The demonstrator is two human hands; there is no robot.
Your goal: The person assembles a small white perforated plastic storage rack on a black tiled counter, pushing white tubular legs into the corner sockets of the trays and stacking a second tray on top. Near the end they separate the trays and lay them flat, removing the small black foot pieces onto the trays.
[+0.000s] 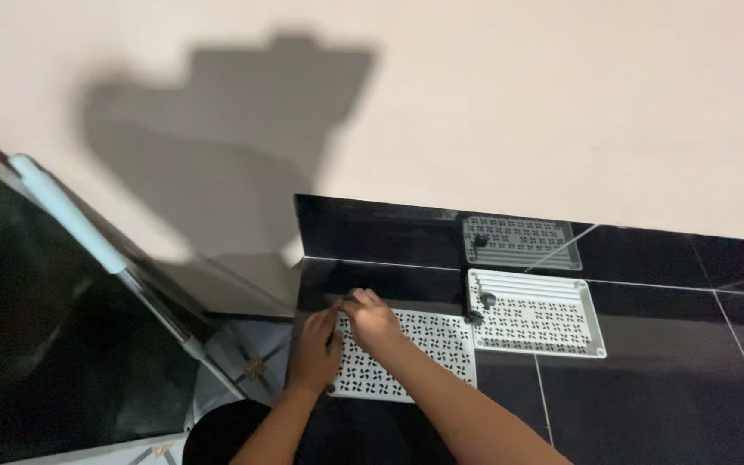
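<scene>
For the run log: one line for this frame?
left hand on perforated white panel | right hand at panel's top edge | second panel alongside

A single head-worn camera looked steeply down from above the person's arms, at about arm's length, facing a pale wall and the glossy black tiled floor at its foot. The view was tilted, with a dark glass panel cutting across the left side.

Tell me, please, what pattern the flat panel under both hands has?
White panel with small dark pinwheel-shaped cutouts; head view.
</scene>
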